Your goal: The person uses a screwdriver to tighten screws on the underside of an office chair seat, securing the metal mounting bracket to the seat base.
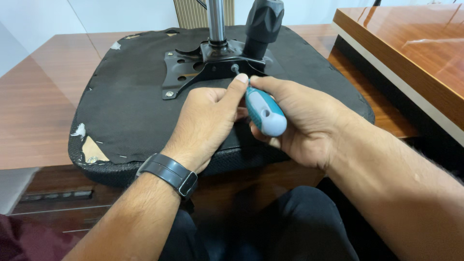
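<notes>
The right hand (299,121) is wrapped tight around a screwdriver (263,112) with a teal and white handle. The fingers curl under the handle and the thumb lies along the top. The left hand (208,121) sits just beside it, with its fingers bent, and its fingertips (240,79) pinch the thin metal end of the screwdriver. That end points at a screw (235,68) on a black metal plate (193,67).

The plate is fixed in the middle of an upside-down chair seat (135,106). The seat bottom is covered in black cloth, torn at its left edge and near its front left corner. A shiny metal post (215,21) stands up from the plate, and a black knob (263,24) sticks up just beside it. Another screw (169,94) sits at the plate's front left corner.

The seat lies on a brown wooden desk (34,111), and its front edge hangs over the desk edge. A black wristband (169,173) is on the left wrist.
</notes>
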